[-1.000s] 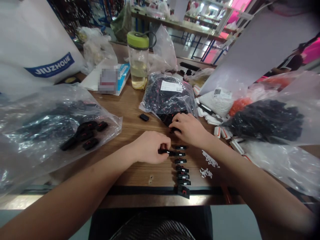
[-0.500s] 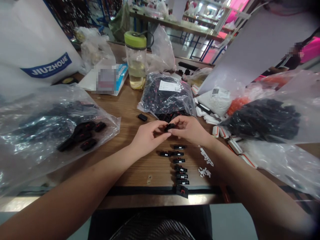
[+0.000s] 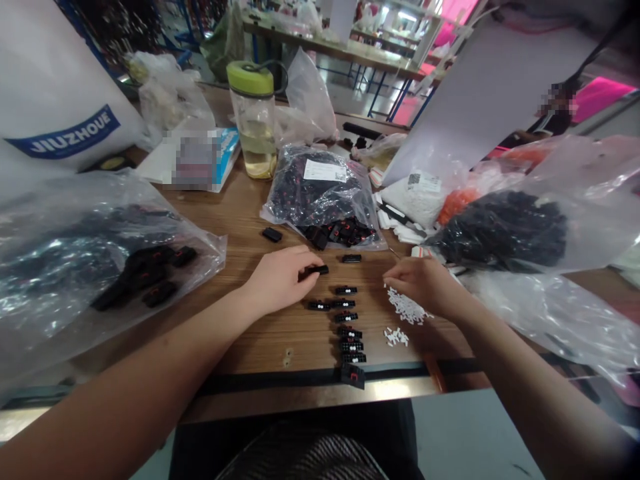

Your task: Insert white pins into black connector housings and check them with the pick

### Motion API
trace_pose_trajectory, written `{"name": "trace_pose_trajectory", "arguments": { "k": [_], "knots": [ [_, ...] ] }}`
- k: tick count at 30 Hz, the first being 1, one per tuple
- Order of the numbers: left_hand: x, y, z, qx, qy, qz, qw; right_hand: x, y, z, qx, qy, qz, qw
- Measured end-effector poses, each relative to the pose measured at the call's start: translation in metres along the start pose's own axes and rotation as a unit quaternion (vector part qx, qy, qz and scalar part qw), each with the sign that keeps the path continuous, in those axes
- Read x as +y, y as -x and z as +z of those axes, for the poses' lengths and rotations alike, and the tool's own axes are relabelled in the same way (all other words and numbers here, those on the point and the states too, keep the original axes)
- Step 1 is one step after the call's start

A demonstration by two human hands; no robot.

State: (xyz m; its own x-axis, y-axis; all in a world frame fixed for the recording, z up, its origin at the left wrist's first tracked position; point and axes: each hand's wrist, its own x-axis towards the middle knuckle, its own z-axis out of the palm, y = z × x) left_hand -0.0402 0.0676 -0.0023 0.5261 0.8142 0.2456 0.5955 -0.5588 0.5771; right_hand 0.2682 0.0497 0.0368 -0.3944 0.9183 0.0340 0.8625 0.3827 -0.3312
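Observation:
My left hand (image 3: 283,280) pinches a black connector housing (image 3: 317,270) between thumb and fingers, just above the wooden table. My right hand (image 3: 420,283) is at the upper edge of a pile of small white plugs (image 3: 406,307), its fingertips pressed together; what is between them is too small to make out. A smaller group of white plugs (image 3: 397,337) lies nearer the table's edge. Between my hands runs a column of black connectors (image 3: 346,317), several with white dots on their faces. Another black connector (image 3: 351,258) lies above this column, and one (image 3: 272,234) lies farther left.
A clear bag of black connectors (image 3: 320,193) opens toward me, some spilling from its mouth. Another clear bag (image 3: 165,260) lies at left. A green-lidded bottle (image 3: 253,127) stands behind. On the right are bags of black parts (image 3: 505,230) and white pieces (image 3: 420,193).
My hands have parted. My left hand keeps a black connector and has come slightly left and down; my right hand has moved right to the white plugs. The whole view has shifted a little.

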Motion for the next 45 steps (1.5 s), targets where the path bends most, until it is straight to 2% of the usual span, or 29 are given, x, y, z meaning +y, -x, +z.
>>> {"name": "trace_pose_trajectory", "arguments": {
  "k": [3, 7, 11, 13, 19, 24, 28, 30, 32, 34, 37, 41, 45],
  "knots": [
    [0.002, 0.001, -0.001, -0.021, -0.014, 0.006, 1.0, 0.005, 0.009, 0.006, -0.017, 0.027, 0.011, 0.999],
    [0.002, 0.001, 0.0, -0.028, -0.027, 0.012, 0.999, 0.005, 0.006, 0.015, 0.0, 0.074, 0.044, 0.996],
    [0.001, 0.0, 0.001, -0.032, -0.016, -0.002, 0.999, 0.013, 0.003, 0.013, -0.011, -0.012, 0.143, 0.99],
    [0.0, 0.0, 0.001, -0.031, -0.009, -0.006, 0.999, 0.018, 0.005, 0.009, -0.017, -0.058, 0.154, 0.986],
    [0.001, -0.001, 0.0, -0.03, -0.005, -0.011, 0.999, 0.022, 0.011, 0.005, -0.037, -0.092, 0.074, 0.992],
    [0.001, -0.002, 0.001, -0.035, 0.006, -0.017, 0.999, 0.019, 0.008, 0.004, -0.045, -0.005, 0.032, 0.998],
    [-0.002, -0.002, 0.004, -0.03, 0.008, -0.037, 0.999, 0.016, -0.001, 0.004, -0.071, 0.053, 0.044, 0.995],
    [-0.002, -0.001, 0.005, -0.026, 0.009, -0.045, 0.999, 0.007, -0.008, 0.005, -0.065, 0.016, 0.055, 0.996],
    [-0.001, -0.001, 0.005, -0.021, 0.013, -0.05, 0.998, -0.01, -0.018, 0.008, -0.04, -0.078, 0.04, 0.995],
    [0.001, -0.001, 0.005, -0.018, 0.018, -0.06, 0.998, -0.032, -0.03, 0.014, -0.006, -0.172, -0.005, 0.985],
    [0.002, -0.001, 0.005, -0.015, 0.017, -0.074, 0.997, -0.061, -0.046, 0.027, 0.023, -0.228, -0.082, 0.97],
    [0.003, 0.0, 0.004, -0.013, 0.012, -0.069, 0.997, -0.072, -0.057, 0.045, 0.021, -0.239, -0.108, 0.965],
    [0.004, -0.001, 0.003, -0.012, 0.012, -0.066, 0.998, -0.069, -0.056, 0.05, 0.022, -0.151, -0.103, 0.983]
  ]
}}
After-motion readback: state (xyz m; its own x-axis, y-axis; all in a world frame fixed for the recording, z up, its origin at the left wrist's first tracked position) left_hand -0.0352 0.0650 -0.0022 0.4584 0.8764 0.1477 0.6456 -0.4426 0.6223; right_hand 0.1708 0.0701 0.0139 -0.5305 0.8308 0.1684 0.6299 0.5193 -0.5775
